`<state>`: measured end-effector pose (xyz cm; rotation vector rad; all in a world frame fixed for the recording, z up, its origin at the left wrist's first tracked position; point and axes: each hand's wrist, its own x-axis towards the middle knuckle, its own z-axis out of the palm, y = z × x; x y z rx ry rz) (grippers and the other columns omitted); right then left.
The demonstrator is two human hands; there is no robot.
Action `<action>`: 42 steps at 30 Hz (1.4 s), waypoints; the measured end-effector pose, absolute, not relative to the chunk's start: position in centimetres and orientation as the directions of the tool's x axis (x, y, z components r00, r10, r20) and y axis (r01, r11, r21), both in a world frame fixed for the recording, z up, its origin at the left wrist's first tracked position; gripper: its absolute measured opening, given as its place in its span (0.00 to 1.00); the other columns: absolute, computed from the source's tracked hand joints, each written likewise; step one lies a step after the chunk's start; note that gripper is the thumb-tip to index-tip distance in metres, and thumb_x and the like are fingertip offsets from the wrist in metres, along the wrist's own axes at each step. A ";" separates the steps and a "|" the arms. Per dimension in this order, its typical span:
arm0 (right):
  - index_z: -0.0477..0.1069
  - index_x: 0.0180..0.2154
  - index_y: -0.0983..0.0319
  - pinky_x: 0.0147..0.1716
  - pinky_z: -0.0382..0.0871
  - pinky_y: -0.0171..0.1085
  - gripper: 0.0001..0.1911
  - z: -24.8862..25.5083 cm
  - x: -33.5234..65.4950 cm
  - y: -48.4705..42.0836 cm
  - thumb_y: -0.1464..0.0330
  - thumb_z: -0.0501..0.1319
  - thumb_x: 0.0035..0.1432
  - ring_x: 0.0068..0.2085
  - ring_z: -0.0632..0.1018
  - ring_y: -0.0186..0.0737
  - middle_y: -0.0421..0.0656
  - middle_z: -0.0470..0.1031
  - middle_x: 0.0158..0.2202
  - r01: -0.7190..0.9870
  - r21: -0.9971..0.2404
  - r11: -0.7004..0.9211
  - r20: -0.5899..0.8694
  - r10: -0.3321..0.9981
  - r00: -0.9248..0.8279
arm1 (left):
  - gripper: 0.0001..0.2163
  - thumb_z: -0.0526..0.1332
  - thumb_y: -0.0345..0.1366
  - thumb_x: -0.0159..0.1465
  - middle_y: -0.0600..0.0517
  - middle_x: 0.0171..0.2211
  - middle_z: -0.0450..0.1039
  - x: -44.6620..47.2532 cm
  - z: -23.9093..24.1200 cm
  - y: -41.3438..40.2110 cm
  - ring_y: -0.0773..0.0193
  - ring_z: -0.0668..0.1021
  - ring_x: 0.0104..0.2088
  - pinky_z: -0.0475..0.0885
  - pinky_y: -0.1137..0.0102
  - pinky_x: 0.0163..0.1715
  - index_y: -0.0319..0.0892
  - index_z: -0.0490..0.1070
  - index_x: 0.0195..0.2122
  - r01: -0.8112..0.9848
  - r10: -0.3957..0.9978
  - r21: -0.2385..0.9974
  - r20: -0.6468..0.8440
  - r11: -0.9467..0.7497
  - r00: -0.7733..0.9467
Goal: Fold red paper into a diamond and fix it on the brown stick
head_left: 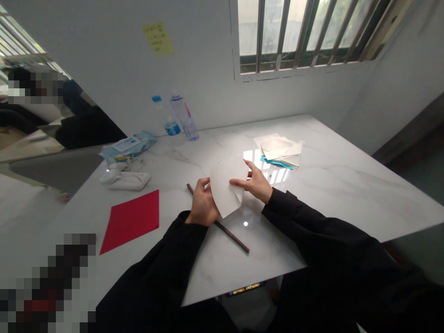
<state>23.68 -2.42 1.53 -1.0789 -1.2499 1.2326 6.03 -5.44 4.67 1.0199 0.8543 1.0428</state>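
A folded sheet of white paper [226, 187] is held up over the white marble table [333, 185] between both hands. My left hand [202, 203] grips its left edge with fingers curled. My right hand [255, 182] pinches its right side, thumb on the front and fingers behind. Below the hands a thin dark stick [225, 229] lies slantwise on the table. Both sleeves are black.
A red paper sheet [133, 219] lies at the left. A stack of white and teal papers [280, 151] sits behind the hands. Two plastic bottles [183, 115], a wipes pack [130, 145] and a white device [125, 179] stand at the back left. The barred window [305, 32] is above.
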 end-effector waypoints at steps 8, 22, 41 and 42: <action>0.66 0.61 0.62 0.45 0.81 0.45 0.44 0.4 23.7 -1.8 0.58 0.77 0.45 0.49 0.82 0.49 0.50 0.79 0.54 -0.025 -0.984 0.177 0.178 0.979 -0.095 | 0.30 0.65 0.42 0.64 0.46 0.54 0.80 6.4 3.7 -4.9 0.51 0.82 0.49 0.78 0.62 0.48 0.43 0.65 0.67 -0.304 0.957 0.939 -0.075 0.163 0.281; 0.72 0.55 0.62 0.29 0.75 0.34 0.30 1.0 23.8 -2.1 0.56 0.72 0.54 0.36 0.78 0.40 0.45 0.79 0.41 0.075 -0.980 0.182 0.171 0.976 -0.136 | 0.33 0.74 0.44 0.59 0.42 0.53 0.80 6.1 2.8 -4.8 0.52 0.84 0.45 0.78 0.65 0.43 0.40 0.68 0.63 -0.175 0.972 0.984 0.006 0.036 0.234; 0.73 0.52 0.60 0.33 0.72 0.33 0.30 2.9 23.6 -3.2 0.62 0.75 0.48 0.32 0.74 0.33 0.37 0.74 0.32 -0.242 -0.960 -0.140 -0.080 0.967 -0.242 | 0.29 0.72 0.41 0.58 0.44 0.47 0.82 5.8 2.8 -4.5 0.55 0.84 0.39 0.78 0.67 0.38 0.39 0.70 0.59 -0.129 0.994 0.992 0.022 -0.008 0.104; 0.74 0.52 0.60 0.33 0.72 0.33 0.29 2.9 23.7 -3.2 0.63 0.75 0.48 0.33 0.74 0.33 0.38 0.75 0.33 -0.241 -0.960 -0.139 -0.078 0.966 -0.246 | 0.29 0.72 0.41 0.58 0.44 0.48 0.82 5.8 2.8 -4.5 0.55 0.84 0.39 0.78 0.66 0.39 0.39 0.71 0.59 -0.131 0.995 0.991 0.021 -0.008 0.102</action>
